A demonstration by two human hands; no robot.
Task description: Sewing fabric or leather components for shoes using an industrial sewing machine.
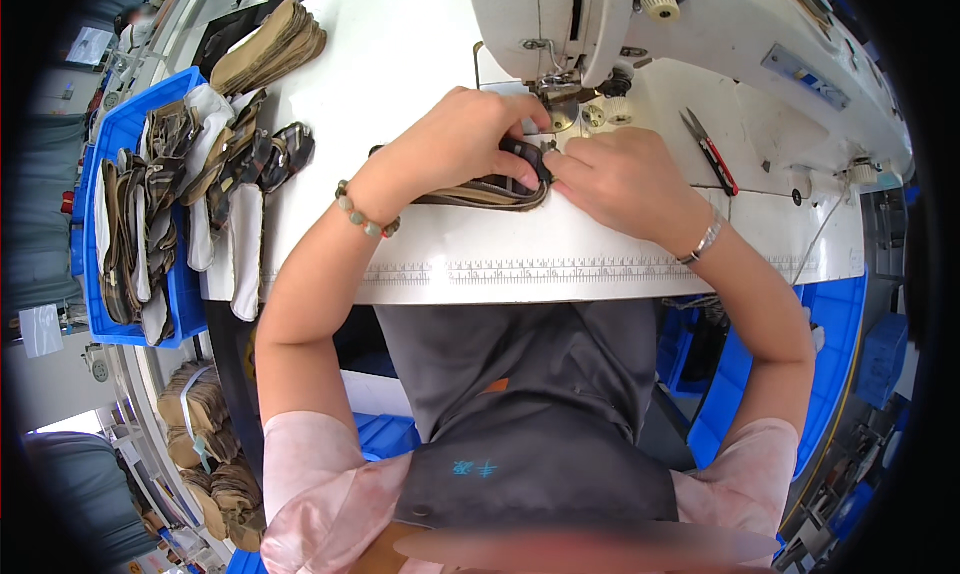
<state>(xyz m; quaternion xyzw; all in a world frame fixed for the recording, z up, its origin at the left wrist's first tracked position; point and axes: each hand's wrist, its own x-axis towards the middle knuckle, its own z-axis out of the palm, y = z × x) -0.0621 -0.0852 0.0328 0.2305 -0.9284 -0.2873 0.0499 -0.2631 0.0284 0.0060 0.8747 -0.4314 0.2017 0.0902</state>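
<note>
A folded fabric piece (487, 194), dark with a tan edge, lies on the white sewing table just in front of the sewing machine's needle area (560, 92). My left hand (472, 139) reaches over it, thumb pressed on its dark top and fingers curled toward the presser foot. At the piece's right end, my right hand (620, 182) is closed in a pinch on its edge. The fingertips hide part of that end, and my left wrist covers much of the left end. Both hands are close together, nearly touching the machine's metal plate.
Red-handled thread snips (712, 156) lie right of the machine. A blue bin (103, 314) at left holds several camouflage and white fabric pieces; a stack of tan pieces (270, 49) sits behind it. A printed ruler (560, 271) runs along the front edge. Another blue bin (828, 359) stands lower right.
</note>
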